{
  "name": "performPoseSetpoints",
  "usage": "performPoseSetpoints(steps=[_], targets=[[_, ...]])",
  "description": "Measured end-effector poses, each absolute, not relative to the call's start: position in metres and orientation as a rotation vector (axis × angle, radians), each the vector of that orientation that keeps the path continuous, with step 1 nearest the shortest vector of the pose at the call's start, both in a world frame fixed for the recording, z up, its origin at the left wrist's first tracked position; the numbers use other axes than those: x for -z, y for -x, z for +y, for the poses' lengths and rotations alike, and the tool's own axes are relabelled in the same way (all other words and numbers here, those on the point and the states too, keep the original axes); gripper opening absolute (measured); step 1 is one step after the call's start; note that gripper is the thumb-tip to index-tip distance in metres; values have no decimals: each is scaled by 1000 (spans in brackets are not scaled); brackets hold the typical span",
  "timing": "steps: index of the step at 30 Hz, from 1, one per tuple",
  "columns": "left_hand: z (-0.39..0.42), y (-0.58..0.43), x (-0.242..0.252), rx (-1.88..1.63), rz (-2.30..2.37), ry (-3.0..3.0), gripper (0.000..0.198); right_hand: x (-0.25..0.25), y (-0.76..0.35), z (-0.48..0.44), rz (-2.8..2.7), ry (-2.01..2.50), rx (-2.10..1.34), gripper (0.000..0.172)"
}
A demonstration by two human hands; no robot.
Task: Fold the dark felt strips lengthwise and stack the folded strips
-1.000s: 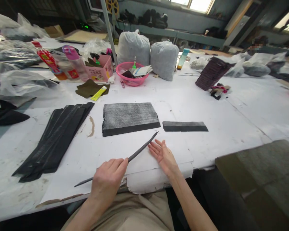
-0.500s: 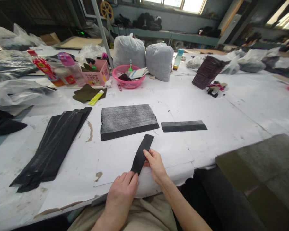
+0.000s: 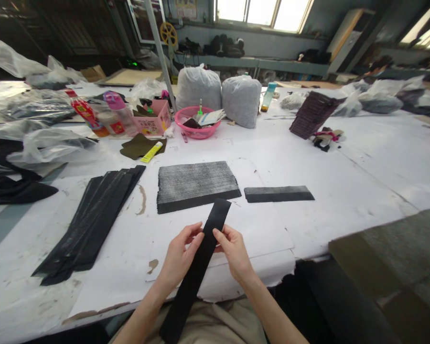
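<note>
A long black fabric strip (image 3: 193,277) slants from above my hands down over my lap. My right hand (image 3: 234,248) pinches its right edge near the upper end, thumb on top and fingers underneath. At the opposite edge is my left hand (image 3: 181,251), fingers curled and thumb against the strip. Beyond the strip's tip lies a grey textured panel (image 3: 197,181) with a black band along its near edge. To the right of that panel rests a short grey-and-black folded strip (image 3: 279,194).
A fanned stack of black strips (image 3: 89,220) lies to the left. Farther back are a pink basin (image 3: 197,131), a pink box (image 3: 154,119), bottles, a yellow tube (image 3: 152,152), two stuffed bags (image 3: 241,102) and a dark purple stack (image 3: 313,114). Dark fabric sheets (image 3: 390,258) are at right.
My left hand has moved up along the strip, close to my right hand. The strip's lower part, formerly hidden under my left hand, now shows down across my lap. The view has shifted slightly.
</note>
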State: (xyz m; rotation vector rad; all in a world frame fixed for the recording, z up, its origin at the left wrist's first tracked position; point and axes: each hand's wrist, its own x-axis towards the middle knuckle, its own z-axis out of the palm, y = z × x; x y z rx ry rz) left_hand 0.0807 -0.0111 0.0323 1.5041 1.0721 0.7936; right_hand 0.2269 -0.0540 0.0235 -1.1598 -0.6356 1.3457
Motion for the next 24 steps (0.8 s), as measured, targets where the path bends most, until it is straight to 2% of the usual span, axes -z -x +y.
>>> performPoseSetpoints(steps=[7,12,24], targets=[[-3,-103,-42,-866,941,-880,34,-29,-224,-50,-757,1203,-1319,33],[-7,-101,-38,-938,974,-893,32,-30,-230,-40,-676,1270,-1162,34],[-10,-102,-37,-938,963,-926,33,-36,-235,-28,-580,1160,-1180,25]])
